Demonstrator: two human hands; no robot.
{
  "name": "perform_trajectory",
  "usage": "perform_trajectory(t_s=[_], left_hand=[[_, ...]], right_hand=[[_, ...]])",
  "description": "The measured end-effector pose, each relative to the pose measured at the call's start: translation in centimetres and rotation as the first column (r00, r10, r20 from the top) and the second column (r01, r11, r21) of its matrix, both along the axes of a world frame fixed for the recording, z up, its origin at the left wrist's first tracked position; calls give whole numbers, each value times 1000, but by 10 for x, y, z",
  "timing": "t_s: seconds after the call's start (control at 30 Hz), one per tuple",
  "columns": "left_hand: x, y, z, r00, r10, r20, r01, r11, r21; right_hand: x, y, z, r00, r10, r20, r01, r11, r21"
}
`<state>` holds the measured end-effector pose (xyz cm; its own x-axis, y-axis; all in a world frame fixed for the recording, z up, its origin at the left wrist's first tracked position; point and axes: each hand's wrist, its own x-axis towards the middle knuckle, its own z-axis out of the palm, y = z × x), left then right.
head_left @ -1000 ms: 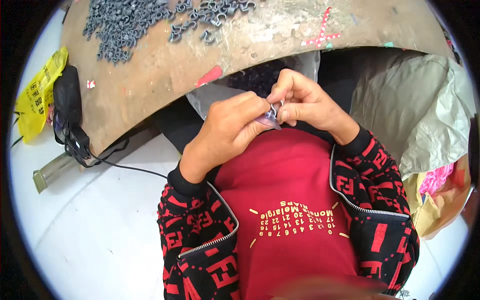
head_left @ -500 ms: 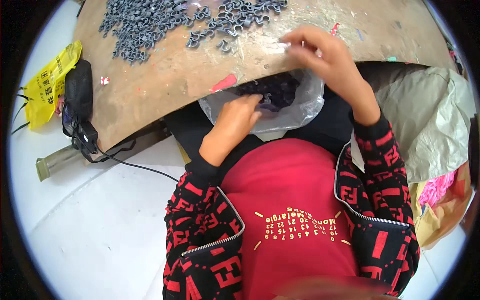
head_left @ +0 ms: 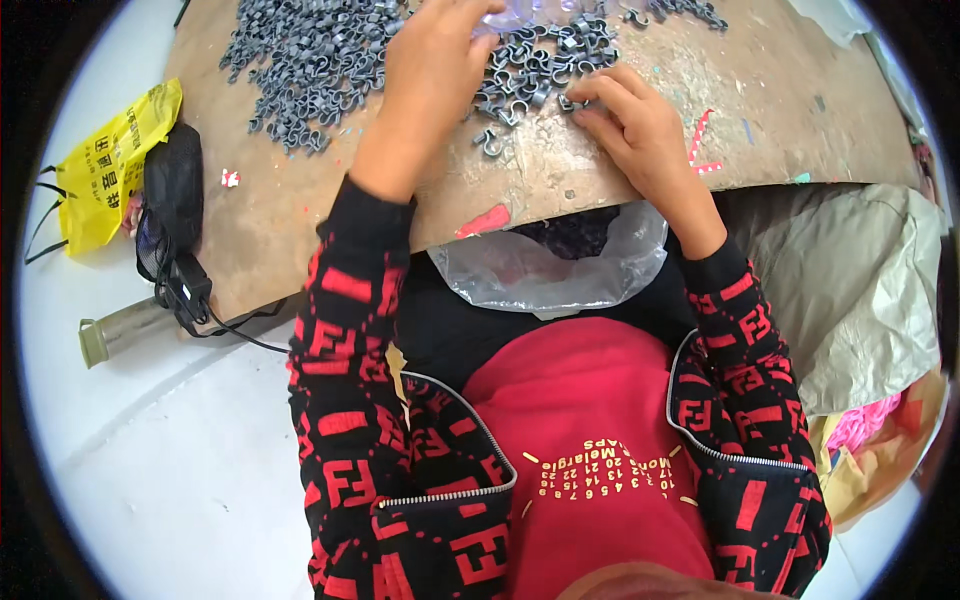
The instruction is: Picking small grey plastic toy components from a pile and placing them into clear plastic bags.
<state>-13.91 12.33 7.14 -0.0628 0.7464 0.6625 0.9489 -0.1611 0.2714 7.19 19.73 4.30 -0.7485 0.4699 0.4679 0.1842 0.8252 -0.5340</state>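
Over my feed I saw plenty of grey clips (head_left: 310,75) left loose on the tabletop (head_left: 350,205) and dark pieces (head_left: 572,236) inside the plastic bag (head_left: 545,282), my right hand (head_left: 632,122) pinching one clip (head_left: 567,104), my left hand (head_left: 432,55) at purplish clear pieces (head_left: 530,12), grip unclear.

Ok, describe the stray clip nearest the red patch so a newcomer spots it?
On the brown table, find the red patch at the near edge. Farther in from it lies a small, grey, curved clip. The other clips beyond it sit bunched; this one lies apart, closest to the patch.
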Motion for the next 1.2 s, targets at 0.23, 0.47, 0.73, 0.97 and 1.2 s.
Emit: perform_trajectory(t_s=[0.23, 0.47, 0.73, 0.97, 1.2], left_hand=[[1, 34, 9, 998, 43, -53, -53, 979, -198], [0, 21, 1, 975, 112, -193, -146, 974, -172], [8, 10, -9, 974, 138, -182, -162, 979, -126], [-2, -22, -12, 424, 337, 841, -15, 931, -365], [87, -81, -1, -190, 57, 980, 277, 961, -2]], right_hand=[[-2, 3, -2, 998, 9, 64, -12, 999, 45], [-16, 6, -1, 990, 56, -126, -65, 996, -63], [-17, 4, -4, 993, 92, -69, -90, 995, 45], [1, -2, -8, 956, -91, -279, -196, 508, -839], [29, -40, 22, 925, -35, -378, -298, 549, -781]])
